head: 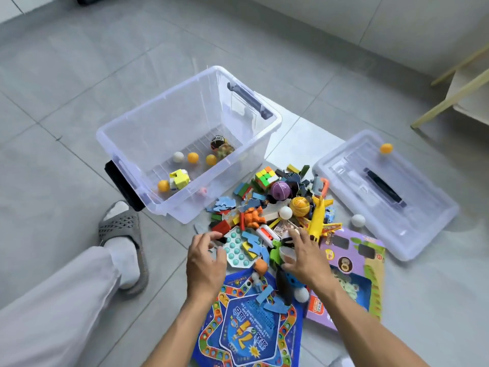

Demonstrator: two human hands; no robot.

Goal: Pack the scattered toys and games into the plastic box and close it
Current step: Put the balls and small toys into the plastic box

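Both hands low over the toy pile [275,221] on the floor [79,102]. Left hand [203,263] fingers curled loosely over the pile's near-left edge, beside a teal bubble pad [239,250]; whether it grips anything, cannot tell. Right hand [307,258] spread over the pile, thumb against a whitish cup-like piece [287,254]; grasp uncertain. Box [185,123] ahead and left of the left hand, open, a few balls and small toys inside. Lid [412,207] ahead and right of the right hand, flat on the floor, an orange ball [386,148] on it. Blue game board [251,329] under the wrists; purple carton [354,271] just right of the right hand.
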